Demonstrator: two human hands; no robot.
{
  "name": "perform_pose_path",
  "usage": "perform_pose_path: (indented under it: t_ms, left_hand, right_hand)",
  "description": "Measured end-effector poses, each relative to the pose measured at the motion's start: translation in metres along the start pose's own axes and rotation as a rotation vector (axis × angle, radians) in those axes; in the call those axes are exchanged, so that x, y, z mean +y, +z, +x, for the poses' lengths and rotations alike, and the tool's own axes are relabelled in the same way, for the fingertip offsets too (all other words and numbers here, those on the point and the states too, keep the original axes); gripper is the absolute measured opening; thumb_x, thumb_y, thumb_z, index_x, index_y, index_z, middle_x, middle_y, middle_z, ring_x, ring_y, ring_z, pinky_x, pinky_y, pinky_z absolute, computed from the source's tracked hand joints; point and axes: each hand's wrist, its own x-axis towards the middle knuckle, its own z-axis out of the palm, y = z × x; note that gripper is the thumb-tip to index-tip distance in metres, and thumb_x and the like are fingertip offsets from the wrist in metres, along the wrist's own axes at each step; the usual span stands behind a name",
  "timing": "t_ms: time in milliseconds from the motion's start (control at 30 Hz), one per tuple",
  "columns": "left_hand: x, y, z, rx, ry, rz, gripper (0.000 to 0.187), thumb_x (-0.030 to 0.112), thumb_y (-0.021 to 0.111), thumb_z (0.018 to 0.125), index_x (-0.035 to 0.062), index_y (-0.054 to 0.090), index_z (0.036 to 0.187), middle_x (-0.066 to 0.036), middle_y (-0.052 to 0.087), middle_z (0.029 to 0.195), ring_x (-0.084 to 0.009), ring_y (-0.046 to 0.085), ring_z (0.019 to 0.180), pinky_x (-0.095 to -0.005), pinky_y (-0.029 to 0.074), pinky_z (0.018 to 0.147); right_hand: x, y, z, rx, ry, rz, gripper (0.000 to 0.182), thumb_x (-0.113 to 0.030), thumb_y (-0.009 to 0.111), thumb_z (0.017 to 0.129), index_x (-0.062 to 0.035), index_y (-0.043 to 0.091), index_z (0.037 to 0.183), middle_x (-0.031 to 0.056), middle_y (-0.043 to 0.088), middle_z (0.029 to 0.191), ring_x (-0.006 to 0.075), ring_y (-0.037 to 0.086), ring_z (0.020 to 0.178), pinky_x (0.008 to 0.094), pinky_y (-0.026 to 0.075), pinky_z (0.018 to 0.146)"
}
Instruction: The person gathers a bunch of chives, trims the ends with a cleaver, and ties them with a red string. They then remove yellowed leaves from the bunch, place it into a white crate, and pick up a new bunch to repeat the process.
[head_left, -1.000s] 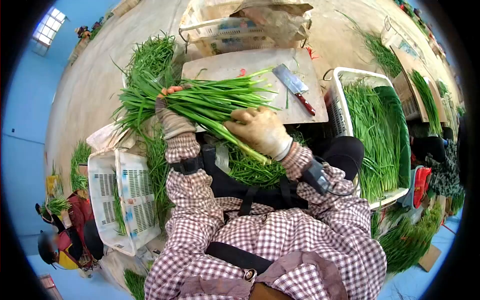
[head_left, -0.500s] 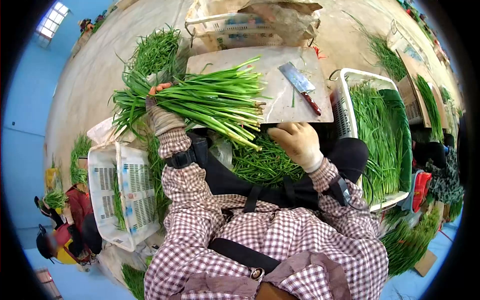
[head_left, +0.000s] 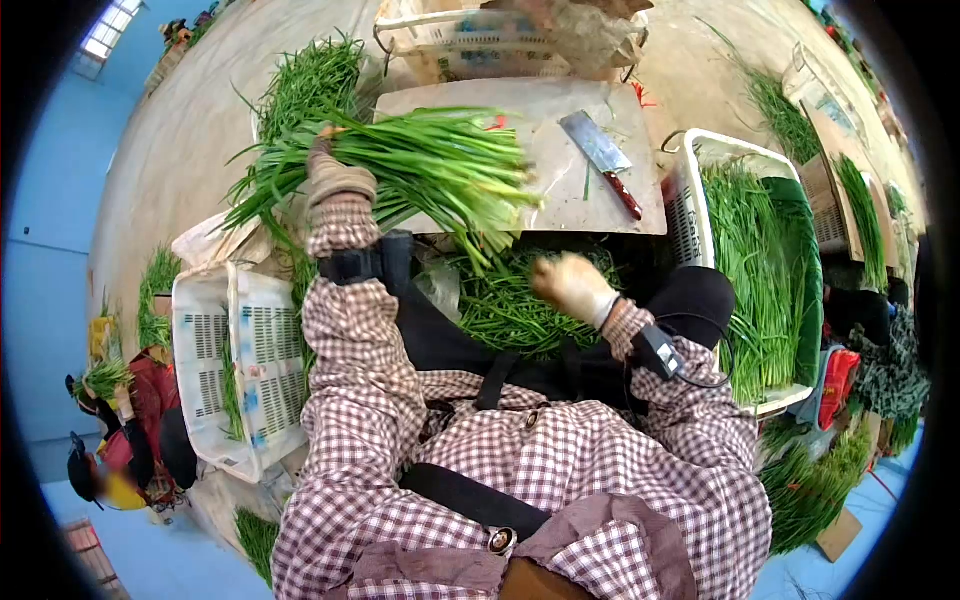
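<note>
My left hand [head_left: 324, 146] is wrapped round the leafy part of a large bunch of garlic chives [head_left: 440, 150]. Most of its fingers are hidden by leaves. The pale stem ends point right and hang past the near edge of a white cutting board [head_left: 560, 210]. My gloved right hand [head_left: 572, 286] is closed, its fingers curled and slightly blurred; whatever may be inside is hidden. It hovers over a heap of loose greens [head_left: 500, 310] in front of my lap. A cleaver [head_left: 597, 145] with a brown handle lies on the board's right side.
At my right stands a white crate [head_left: 697, 190] full of chives. Another white crate [head_left: 270, 400] tilts at my left, and a third crate [head_left: 440, 62] sits behind the board. More chives [head_left: 318, 85] lie at the back left. A person [head_left: 140, 430] works at far left.
The chive bunch has shifted up slightly, its stem ends now drooping over the board's edge. My right hand has moved down and left, away from the board edge, its fingers more curled.
</note>
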Motion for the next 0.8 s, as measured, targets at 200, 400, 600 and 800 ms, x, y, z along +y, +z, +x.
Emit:
perform_pose_path:
  t_ms: [200, 400, 600, 800]
  left_hand:
    - [0.023, 0.025, 0.007, 0.036, 0.165, 0.237, 0.035, 0.033, 0.053, 0.081, 0.0069, 0.059, 0.104, -0.013, 0.06, 0.11, -0.032, 0.056, 0.095, -0.0476, 0.042, 0.091]
    - [0.023, 0.054, -0.011, -0.22, 0.141, 0.17, 0.023, 0.027, 0.058, 0.08, 0.0066, 0.06, 0.091, -0.012, 0.062, 0.101, -0.0281, 0.058, 0.089, -0.0448, 0.046, 0.086]
    - [0.007, 0.062, -0.068, -1.404, 0.002, 0.006, 0.013, 0.015, 0.056, 0.082, 0.0106, 0.046, 0.089, 0.0, 0.051, 0.077, -0.0145, 0.049, 0.082, -0.0402, 0.038, 0.091]
    - [0.039, 0.064, -0.082, -2.303, -0.182, 0.022, 0.013, 0.026, 0.055, 0.088, 0.0139, 0.05, 0.084, -0.001, 0.067, 0.084, -0.0138, 0.063, 0.078, -0.0317, 0.044, 0.075]
  right_hand:
    - [0.016, -0.016, -0.041, -0.146, 0.394, 0.206, 0.049, -0.026, 0.066, 0.074, -0.0208, 0.051, 0.121, 0.01, 0.06, 0.102, 0.0276, 0.063, 0.08, 0.0386, 0.051, 0.069]
    - [0.032, -0.11, -0.032, 0.935, 0.369, 0.598, 0.014, 0.0, 0.065, 0.075, -0.0036, 0.062, 0.088, 0.0103, 0.062, 0.078, 0.02, 0.062, 0.07, 0.028, 0.048, 0.061]
    - [0.009, -0.169, -0.036, 1.124, 0.269, 0.388, 0.019, 0.0, 0.068, 0.072, -0.0049, 0.062, 0.09, 0.0089, 0.061, 0.083, 0.021, 0.061, 0.071, 0.0284, 0.048, 0.061]
    - [0.005, -0.141, -0.038, 1.021, 0.252, 0.309, 0.021, 0.0, 0.068, 0.07, -0.0086, 0.063, 0.088, 0.0052, 0.061, 0.079, 0.0226, 0.06, 0.07, 0.0327, 0.045, 0.06]
